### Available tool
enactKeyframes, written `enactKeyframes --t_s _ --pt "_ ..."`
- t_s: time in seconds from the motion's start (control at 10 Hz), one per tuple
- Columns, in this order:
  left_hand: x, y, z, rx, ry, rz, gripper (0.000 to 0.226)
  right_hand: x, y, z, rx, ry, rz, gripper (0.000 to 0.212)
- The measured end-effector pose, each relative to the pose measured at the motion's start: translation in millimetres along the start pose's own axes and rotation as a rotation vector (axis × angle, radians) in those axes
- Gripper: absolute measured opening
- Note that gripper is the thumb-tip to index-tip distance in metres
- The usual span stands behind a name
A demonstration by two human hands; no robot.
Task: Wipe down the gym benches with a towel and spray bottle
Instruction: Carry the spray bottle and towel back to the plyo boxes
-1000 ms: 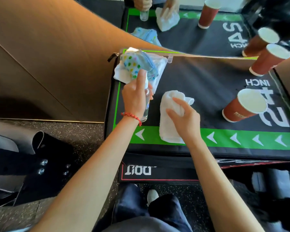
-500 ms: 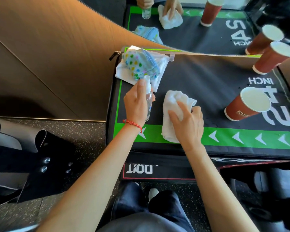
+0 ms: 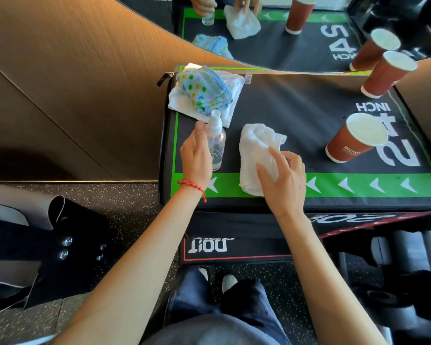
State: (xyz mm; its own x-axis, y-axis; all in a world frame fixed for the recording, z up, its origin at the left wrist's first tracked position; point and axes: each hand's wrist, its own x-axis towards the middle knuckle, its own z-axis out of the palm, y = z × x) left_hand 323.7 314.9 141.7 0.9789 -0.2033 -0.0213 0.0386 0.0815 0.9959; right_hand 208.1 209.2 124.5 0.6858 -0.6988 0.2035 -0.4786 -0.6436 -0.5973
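The bench is a black padded box [image 3: 296, 108] with a green stripe along its near edge. A clear spray bottle [image 3: 216, 143] stands upright on its left part. My left hand [image 3: 197, 158] is wrapped round the bottle's left side, with no finger on the nozzle. A crumpled white towel [image 3: 255, 143] lies just right of the bottle, across the black top and the green stripe. My right hand [image 3: 284, 178] rests on the towel's near right part, bent fingers gripping the cloth.
A folded white cloth with a dotted blue cloth [image 3: 204, 92] on top lies at the back left corner. Two red paper cups [image 3: 353, 141] [image 3: 386, 74] stand on the right. A mirror runs along the back edge. Dumbbells [image 3: 396, 270] lie on the floor at the right.
My left hand has lowered the bottle to stand on the box, and the finger has come off the nozzle. My right hand has shifted towards the towel's near right side.
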Motion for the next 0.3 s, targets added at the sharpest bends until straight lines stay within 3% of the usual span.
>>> enactKeyframes --t_s 0.2,0.3 --pt "-13 -3 -14 0.094 -0.028 0.103 0.031 -16 0 -3 0.018 0.039 -0.008 0.045" --pt "-25 -9 -27 0.205 -0.008 0.192 0.034 -29 1 -4 -0.001 0.060 0.014 0.044"
